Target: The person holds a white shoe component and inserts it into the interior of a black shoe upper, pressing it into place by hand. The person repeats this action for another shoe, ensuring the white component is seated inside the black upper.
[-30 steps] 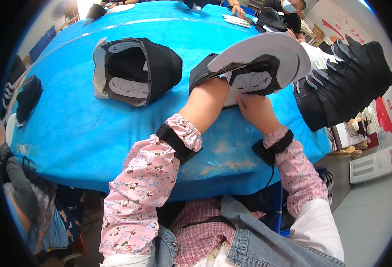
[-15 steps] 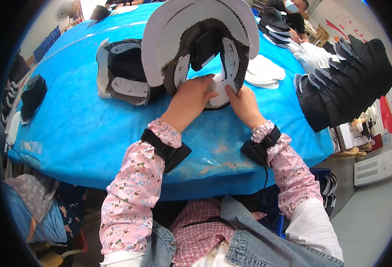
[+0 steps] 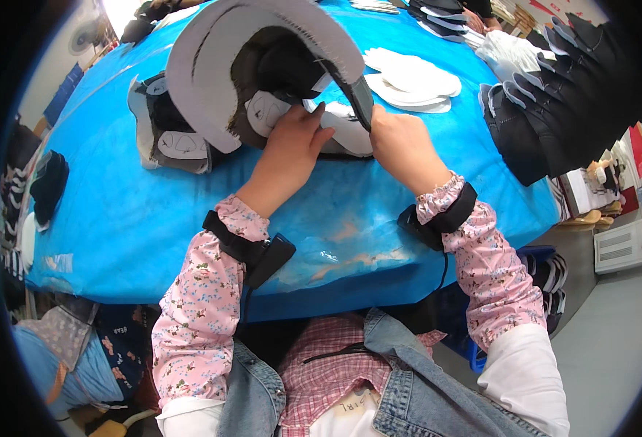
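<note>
A shoe upper (image 3: 203, 84), with its white and dark inner side showing, is held up tilted above the table edge. My left hand (image 3: 286, 151) is closed on the near heel part, its fingers reaching into the opening beside a white lining pad. The right rim of the same upper is pinched in my right hand (image 3: 406, 149), thumb and fingers closed on the dark edge. Just left of it, a second shoe upper (image 3: 183, 151) with white pads inside lies on the blue table cover (image 3: 335, 218).
A pile of white sole-shaped sheets (image 3: 412, 80) lies beyond my right hand. Rows of nested black uppers (image 3: 561, 109) stand at the right edge. Another dark upper (image 3: 49, 188) rests at the left edge. A co-worker's hand (image 3: 474, 20) shows at the far right.
The upper has tipped and swung left, its right rim now turned toward my right hand. That hand has shifted from the heel to the rim. The whole view has shifted slightly.
</note>
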A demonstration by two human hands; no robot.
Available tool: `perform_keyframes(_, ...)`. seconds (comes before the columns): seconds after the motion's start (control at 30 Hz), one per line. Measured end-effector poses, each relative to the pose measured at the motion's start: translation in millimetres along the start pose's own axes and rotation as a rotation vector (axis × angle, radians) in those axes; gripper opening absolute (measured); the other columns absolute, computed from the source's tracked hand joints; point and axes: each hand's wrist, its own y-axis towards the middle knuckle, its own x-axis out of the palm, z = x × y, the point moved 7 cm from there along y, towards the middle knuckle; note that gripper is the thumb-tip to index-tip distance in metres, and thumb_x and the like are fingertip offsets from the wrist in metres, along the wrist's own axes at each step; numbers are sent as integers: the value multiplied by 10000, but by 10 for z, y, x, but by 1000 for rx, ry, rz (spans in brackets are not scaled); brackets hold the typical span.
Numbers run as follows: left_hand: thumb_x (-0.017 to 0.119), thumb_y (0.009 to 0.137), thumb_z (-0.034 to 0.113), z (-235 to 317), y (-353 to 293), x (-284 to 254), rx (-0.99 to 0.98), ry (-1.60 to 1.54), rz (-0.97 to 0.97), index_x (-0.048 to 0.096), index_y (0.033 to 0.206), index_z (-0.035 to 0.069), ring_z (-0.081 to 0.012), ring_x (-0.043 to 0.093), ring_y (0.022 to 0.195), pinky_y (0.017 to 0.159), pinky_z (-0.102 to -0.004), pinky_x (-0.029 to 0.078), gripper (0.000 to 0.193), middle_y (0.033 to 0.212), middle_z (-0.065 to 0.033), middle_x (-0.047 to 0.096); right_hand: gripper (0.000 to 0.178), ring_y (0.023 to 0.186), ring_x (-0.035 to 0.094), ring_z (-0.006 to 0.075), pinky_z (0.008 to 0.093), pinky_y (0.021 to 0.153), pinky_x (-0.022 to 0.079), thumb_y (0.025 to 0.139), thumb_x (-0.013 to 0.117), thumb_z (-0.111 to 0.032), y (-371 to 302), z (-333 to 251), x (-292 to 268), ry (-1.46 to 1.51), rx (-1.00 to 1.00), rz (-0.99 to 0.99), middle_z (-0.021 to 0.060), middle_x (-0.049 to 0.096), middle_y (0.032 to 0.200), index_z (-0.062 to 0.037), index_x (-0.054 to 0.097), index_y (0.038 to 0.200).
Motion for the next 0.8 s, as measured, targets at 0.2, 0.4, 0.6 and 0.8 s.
perform_keyframes(0.2, 559, 847, 171, -281, -88, -77, -378, -378, -96, 479, 1221, 8, -194, 539, 655, 634, -309, 437, 416, 738, -113, 566, 295, 503, 607, 211, 284, 435, 452, 658, 582, -15, -44, -113, 11, -164, -49, 56, 111, 578, 553, 113, 565, 924)
perform_keyframes(0.4, 571, 809, 111, -167, -22, -58, -268, -26, -213, 492, 1110, 0, -315, 596, 744, 661, -390, 454, 330, 801, -181, 599, 312, 488, 589, 232, 307, 419, 447, 663, 552, 34, 12, -153, 47, -170, 13, -28, 115, 550, 524, 144, 520, 954)
perform_keyframes(0.6, 590, 787, 101, -158, -14, -33, -322, 61, -256, 502, 1019, 4, -347, 594, 772, 684, -420, 455, 266, 816, -190, 602, 336, 489, 593, 209, 291, 416, 446, 658, 572, 7, 11, -173, 23, -179, -15, -6, 112, 559, 531, 155, 528, 956)
perform_keyframes(0.8, 593, 786, 166, -87, 60, -40, -129, 349, -381, 592, 890, -6, -350, 590, 788, 684, -423, 458, 201, 840, -202, 606, 393, 478, 587, 150, 254, 400, 428, 657, 583, -44, 81, -324, 47, -339, 20, 25, 71, 575, 535, 136, 558, 1006)
